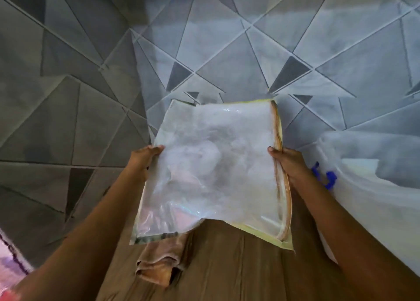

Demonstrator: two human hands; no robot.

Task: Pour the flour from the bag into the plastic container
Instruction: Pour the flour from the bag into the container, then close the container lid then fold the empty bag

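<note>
A flat, nearly see-through plastic bag (pixel 213 171) with yellowish edges is held out in front of me, dusted white inside. My left hand (pixel 145 157) grips its left edge with the thumb on top. My right hand (pixel 286 164) grips its right edge beside a brownish seam. At the right stands a translucent white plastic container (pixel 368 187) with a blue clip (pixel 327 178) on its side; white flour shows inside it. The bag hangs level, to the left of the container and apart from its opening.
Below is a floor of grey tiles with a triangle pattern (pixel 91 73). Brown cloth (pixel 172 262) covers my lap under the bag. A pink and white patterned thing (pixel 11 266) shows at the bottom left corner.
</note>
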